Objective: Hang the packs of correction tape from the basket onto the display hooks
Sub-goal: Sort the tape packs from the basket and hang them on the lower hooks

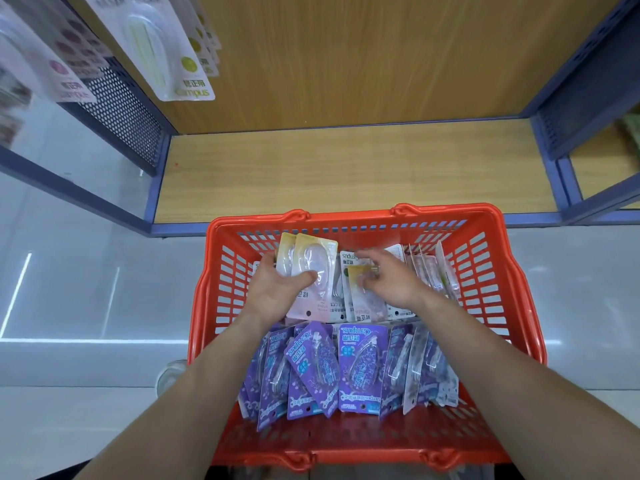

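Observation:
An orange basket [495, 271] stands on the floor below me, filled with packs of correction tape. Pale pink and yellow packs lie in its far half, and purple packs [360, 365] stand in a row in its near half. My left hand [273, 289] grips a small stack of the pale packs [313, 271], thumb across the front. My right hand [391, 278] reaches into the far half, its fingers curled on another pale pack [363, 292]. Packs hung on display hooks [166, 46] show at the top left.
A wooden shelf base [346, 174] with a blue metal frame lies just beyond the basket, with a wooden back panel above it. A perforated blue side panel [121, 109] stands at the left. Shiny grey floor surrounds the basket. A shoe tip [169, 372] shows left of the basket.

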`<action>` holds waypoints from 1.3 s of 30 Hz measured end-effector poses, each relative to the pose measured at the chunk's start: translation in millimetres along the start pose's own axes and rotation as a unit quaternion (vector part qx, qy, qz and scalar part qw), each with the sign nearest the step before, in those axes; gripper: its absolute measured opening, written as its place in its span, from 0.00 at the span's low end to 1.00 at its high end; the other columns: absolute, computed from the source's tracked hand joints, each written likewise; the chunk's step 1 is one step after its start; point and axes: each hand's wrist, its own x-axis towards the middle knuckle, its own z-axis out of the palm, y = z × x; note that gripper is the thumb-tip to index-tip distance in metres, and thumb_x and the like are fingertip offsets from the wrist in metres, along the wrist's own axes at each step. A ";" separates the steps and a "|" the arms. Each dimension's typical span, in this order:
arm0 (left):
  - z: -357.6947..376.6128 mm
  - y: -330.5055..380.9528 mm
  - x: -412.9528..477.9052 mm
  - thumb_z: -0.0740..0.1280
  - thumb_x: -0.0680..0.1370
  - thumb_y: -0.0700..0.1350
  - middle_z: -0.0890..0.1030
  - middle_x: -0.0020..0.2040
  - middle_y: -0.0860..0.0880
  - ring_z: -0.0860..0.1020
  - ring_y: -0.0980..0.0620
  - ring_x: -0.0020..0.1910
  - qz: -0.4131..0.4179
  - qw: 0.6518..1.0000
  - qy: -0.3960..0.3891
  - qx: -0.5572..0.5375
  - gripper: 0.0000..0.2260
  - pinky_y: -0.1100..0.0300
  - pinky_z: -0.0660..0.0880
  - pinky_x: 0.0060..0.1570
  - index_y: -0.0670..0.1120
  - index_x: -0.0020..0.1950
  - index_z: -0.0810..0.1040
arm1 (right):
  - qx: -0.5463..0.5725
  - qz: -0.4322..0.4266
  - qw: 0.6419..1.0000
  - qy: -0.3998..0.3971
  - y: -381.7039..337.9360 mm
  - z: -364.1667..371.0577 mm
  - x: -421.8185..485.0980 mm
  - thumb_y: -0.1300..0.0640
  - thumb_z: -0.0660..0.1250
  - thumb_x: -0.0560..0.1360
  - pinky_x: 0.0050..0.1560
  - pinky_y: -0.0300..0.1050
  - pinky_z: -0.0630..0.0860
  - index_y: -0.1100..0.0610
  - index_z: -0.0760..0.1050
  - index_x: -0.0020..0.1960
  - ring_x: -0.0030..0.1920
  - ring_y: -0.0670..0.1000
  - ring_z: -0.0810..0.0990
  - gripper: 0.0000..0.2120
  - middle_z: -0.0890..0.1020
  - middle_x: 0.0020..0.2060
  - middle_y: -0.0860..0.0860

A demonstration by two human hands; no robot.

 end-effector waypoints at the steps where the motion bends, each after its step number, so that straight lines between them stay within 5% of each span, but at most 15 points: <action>1: 0.5 -0.1 -2.0 0.77 0.75 0.48 0.81 0.46 0.51 0.82 0.52 0.41 -0.001 1.000 -0.001 0.004 0.22 0.58 0.76 0.36 0.49 0.63 0.70 | -0.030 -0.004 0.999 -0.016 -2.1 -0.6 1.1 0.61 0.68 0.80 0.69 0.40 0.66 0.53 0.69 0.76 0.73 0.53 0.70 0.25 0.70 0.75 0.51; 7: -2.9 -1.0 -6.6 0.75 0.77 0.49 0.78 0.45 0.55 0.77 0.60 0.40 -0.005 1.000 -0.015 -0.010 0.21 0.65 0.71 0.33 0.49 0.63 0.69 | -0.056 -0.014 0.998 0.039 -2.8 -10.2 -7.3 0.54 0.81 0.70 0.58 0.42 0.69 0.50 0.73 0.73 0.60 0.51 0.75 0.34 0.76 0.60 0.50; 13: -4.0 9.2 -16.5 0.78 0.74 0.45 0.82 0.49 0.52 0.81 0.56 0.45 0.003 1.000 -0.005 -0.017 0.26 0.64 0.75 0.39 0.47 0.68 0.70 | 0.013 -0.025 1.000 -0.009 -17.4 -34.8 -24.1 0.59 0.82 0.68 0.41 0.40 0.75 0.48 0.80 0.46 0.43 0.48 0.82 0.13 0.83 0.43 0.48; 17: -12.7 23.7 -32.3 0.79 0.73 0.44 0.83 0.52 0.51 0.82 0.55 0.48 0.041 0.999 0.023 -0.028 0.28 0.63 0.76 0.42 0.46 0.69 0.71 | 0.079 -0.081 0.993 0.014 -48.1 -71.3 -47.9 0.64 0.78 0.71 0.37 0.33 0.74 0.57 0.79 0.48 0.36 0.39 0.79 0.10 0.81 0.41 0.49; 22: -33.3 54.7 -69.8 0.79 0.73 0.43 0.83 0.53 0.49 0.84 0.50 0.49 0.058 0.998 -0.009 -0.012 0.25 0.57 0.80 0.43 0.48 0.66 0.73 | 0.209 -0.097 0.973 0.019 -89.6 -102.8 -94.1 0.64 0.70 0.79 0.28 0.34 0.74 0.59 0.77 0.49 0.30 0.42 0.80 0.03 0.84 0.33 0.47; 25: -47.3 71.2 -104.4 0.78 0.73 0.41 0.86 0.50 0.49 0.85 0.52 0.42 0.061 0.996 -0.065 0.005 0.21 0.61 0.79 0.34 0.49 0.64 0.76 | 0.165 -0.105 0.980 0.027 -115.1 -113.5 -122.1 0.57 0.71 0.79 0.26 0.43 0.76 0.56 0.76 0.51 0.32 0.52 0.79 0.04 0.84 0.36 0.51; 28: -62.5 81.2 -144.3 0.77 0.73 0.39 0.87 0.45 0.50 0.86 0.53 0.38 0.063 0.994 -0.091 0.007 0.16 0.61 0.78 0.31 0.50 0.58 0.78 | 0.160 -0.101 0.982 0.020 -131.5 -117.8 -156.7 0.58 0.73 0.77 0.25 0.44 0.79 0.57 0.74 0.49 0.29 0.50 0.80 0.07 0.83 0.35 0.50; 36: -64.7 70.1 -214.2 0.82 0.68 0.46 0.87 0.48 0.49 0.87 0.47 0.45 0.069 0.994 -0.082 -0.036 0.24 0.49 0.83 0.45 0.51 0.61 0.79 | 0.376 -0.046 0.920 0.105 -132.8 -72.7 -237.5 0.49 0.75 0.70 0.39 0.53 0.85 0.58 0.73 0.50 0.49 0.58 0.84 0.18 0.78 0.48 0.57; 39: -57.2 68.1 -218.1 0.82 0.62 0.52 0.87 0.49 0.51 0.87 0.48 0.46 0.080 0.993 -0.068 -0.046 0.29 0.45 0.83 0.52 0.53 0.60 0.79 | 0.331 -0.048 0.937 0.103 -136.0 -58.0 -237.7 0.54 0.75 0.74 0.33 0.45 0.82 0.57 0.72 0.49 0.39 0.49 0.84 0.13 0.80 0.43 0.54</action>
